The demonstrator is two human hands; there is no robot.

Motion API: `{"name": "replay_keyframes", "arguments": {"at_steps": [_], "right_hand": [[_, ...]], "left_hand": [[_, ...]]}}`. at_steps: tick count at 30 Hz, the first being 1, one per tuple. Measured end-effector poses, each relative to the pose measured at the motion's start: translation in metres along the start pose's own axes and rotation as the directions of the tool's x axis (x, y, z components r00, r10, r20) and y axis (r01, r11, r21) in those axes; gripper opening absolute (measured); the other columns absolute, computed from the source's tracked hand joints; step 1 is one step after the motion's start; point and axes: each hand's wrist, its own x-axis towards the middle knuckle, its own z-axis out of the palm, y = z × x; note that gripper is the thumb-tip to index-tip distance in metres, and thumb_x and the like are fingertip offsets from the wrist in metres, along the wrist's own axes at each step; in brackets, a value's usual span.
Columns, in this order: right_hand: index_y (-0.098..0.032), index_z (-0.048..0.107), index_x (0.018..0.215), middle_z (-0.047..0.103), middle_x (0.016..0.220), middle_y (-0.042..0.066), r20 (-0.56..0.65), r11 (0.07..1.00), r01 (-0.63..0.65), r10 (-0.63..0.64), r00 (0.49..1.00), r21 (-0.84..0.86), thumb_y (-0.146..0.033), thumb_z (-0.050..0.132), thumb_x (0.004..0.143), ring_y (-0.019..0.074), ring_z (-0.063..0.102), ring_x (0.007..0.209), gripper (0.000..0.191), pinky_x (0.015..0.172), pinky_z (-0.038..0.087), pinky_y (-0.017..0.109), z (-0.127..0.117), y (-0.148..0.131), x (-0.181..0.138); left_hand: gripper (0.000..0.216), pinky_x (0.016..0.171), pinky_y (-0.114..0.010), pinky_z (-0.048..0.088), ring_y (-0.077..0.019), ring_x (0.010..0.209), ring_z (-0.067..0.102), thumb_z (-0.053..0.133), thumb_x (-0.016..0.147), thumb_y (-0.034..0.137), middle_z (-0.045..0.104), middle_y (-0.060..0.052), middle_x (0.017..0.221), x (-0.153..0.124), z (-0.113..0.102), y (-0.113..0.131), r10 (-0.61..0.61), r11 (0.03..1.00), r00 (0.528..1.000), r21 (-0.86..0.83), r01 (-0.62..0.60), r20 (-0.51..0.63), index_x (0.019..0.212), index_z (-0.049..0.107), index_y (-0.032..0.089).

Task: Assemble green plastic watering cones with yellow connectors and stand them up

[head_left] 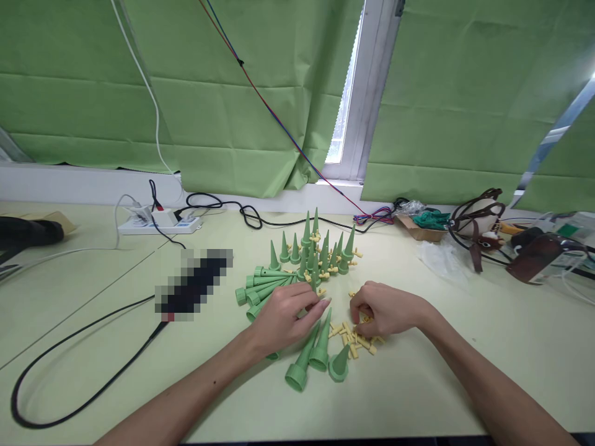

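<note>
My left hand (290, 313) is closed, its fingers curled under and its thumb stretched along the front, among green plastic cone-shaped spikes (307, 365). Whatever it grips is hidden. My right hand (388, 308) reaches down with bent fingers into a small pile of yellow T-shaped plastic pieces (365, 342); its fingertips touch the pile, and what lies between them is unclear. Several green spikes (263, 280) lie on their sides left of my left hand. Behind it, more spikes (348, 248) stand upright, many with a yellow piece fitted near the base.
A power strip (160, 224) with plugs sits at the back left. A blurred dark object (195, 288) with a black cable (69, 424) lies on the left. At the back right are a cardboard box (421, 228), plastic wrap (444, 263) and a brown-strapped bag (478, 223).
</note>
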Motion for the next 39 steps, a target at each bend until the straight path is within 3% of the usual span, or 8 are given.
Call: {"name": "replay_keyframes", "arguments": {"at_steps": [8,16,27,32,39], "right_hand": [[-0.016,0.072,0.072,0.053,0.057,-0.003,-0.012,1.0,0.019,-0.019,1.0,0.017,-0.022,0.064,0.075,0.0104,0.045,0.052,0.009,0.05,0.033,0.023,0.0,-0.001,0.002],[-0.016,0.068,0.071,0.051,0.056,-0.004,-0.122,0.999,0.035,-0.031,0.992,0.033,-0.017,0.061,0.076,0.0098,0.043,0.052,0.009,0.051,0.03,0.023,0.002,0.002,0.005],[-0.017,0.068,0.076,0.037,0.051,-0.008,-0.299,0.994,0.007,0.027,0.954,0.111,-0.025,0.06,0.084,0.0096,0.037,0.05,0.014,0.053,0.029,0.023,0.009,-0.009,0.012],[-0.016,0.067,0.075,0.034,0.049,-0.009,-0.321,0.986,0.026,0.028,0.947,0.165,-0.023,0.061,0.084,0.0086,0.035,0.048,0.013,0.054,0.028,0.022,0.013,-0.014,0.014],[-0.016,0.066,0.073,0.033,0.049,-0.01,-0.348,0.976,0.04,0.039,0.937,0.216,-0.019,0.062,0.082,0.0078,0.033,0.048,0.011,0.052,0.026,0.022,0.017,-0.018,0.016]], "left_hand": [[0.039,0.052,-0.025,0.034,-0.0116,0.054,0.043,0.046,0.1,0.026,0.049,0.001,0.056,0.0,0.0,0.001,-0.007,1.0,1.0,0.015,0.007,0.013,0.064,0.059,0.017],[0.032,0.055,-0.025,0.038,-0.0125,0.059,0.048,0.049,0.099,0.027,0.056,-0.001,0.062,-0.002,0.002,-0.002,-0.022,1.0,0.998,-0.013,0.022,0.052,0.073,0.064,0.016],[0.021,0.058,-0.025,0.042,-0.0151,0.066,0.059,0.06,0.094,0.037,0.065,-0.002,0.075,-0.005,0.001,-0.004,-0.088,0.996,0.965,-0.009,0.093,0.248,0.091,0.067,0.017],[0.021,0.059,-0.025,0.041,-0.0156,0.068,0.06,0.056,0.097,0.036,0.065,-0.003,0.079,-0.004,0.001,-0.004,-0.1,0.995,0.944,0.013,0.101,0.314,0.094,0.065,0.017],[0.018,0.058,-0.024,0.041,-0.0142,0.066,0.058,0.05,0.099,0.025,0.066,-0.003,0.082,0.0,-0.001,-0.001,-0.057,0.998,0.947,-0.011,0.064,0.317,0.092,0.064,0.017]]}}
